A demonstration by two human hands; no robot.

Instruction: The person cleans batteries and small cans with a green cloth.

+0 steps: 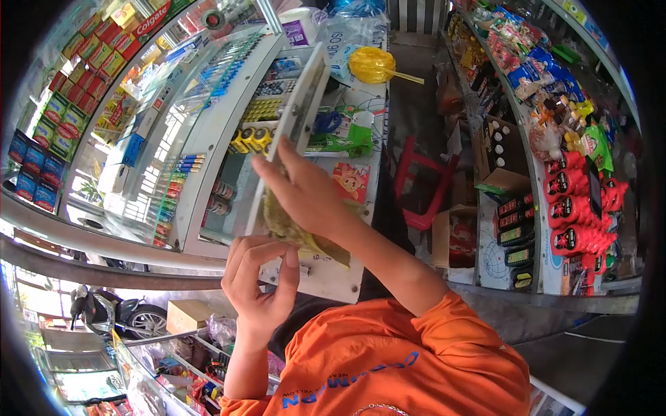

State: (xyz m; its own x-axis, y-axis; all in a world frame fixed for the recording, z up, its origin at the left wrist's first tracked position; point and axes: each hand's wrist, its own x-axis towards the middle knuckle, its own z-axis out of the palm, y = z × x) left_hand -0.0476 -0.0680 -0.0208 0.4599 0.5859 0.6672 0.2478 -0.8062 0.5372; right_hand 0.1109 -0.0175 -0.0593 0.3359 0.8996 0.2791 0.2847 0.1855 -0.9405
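Observation:
A greenish-brown cloth [322, 248] lies bunched under my right hand [309, 197], against a framed glass panel [302, 114] of the display case. The thumb and index finger of that hand reach past the panel's edge, and its palm is pressed on the cloth. My left hand [253, 277] is closed, with curled fingers at the near end of the same panel; what they grip, if anything, is hidden. Yellow-and-black cylinders [255, 139] stand in the case just beyond my right fingertips. A red picture card [350, 182] lies beside my right wrist.
Toothpaste boxes [94, 52] and rows of pens [229, 73] fill the glass case at left. A tied yellow bag [372, 65] sits on the counter. To the right, a red plastic stool [422, 184] stands before shelves holding red bottles [576, 208] and a cardboard box [501, 156].

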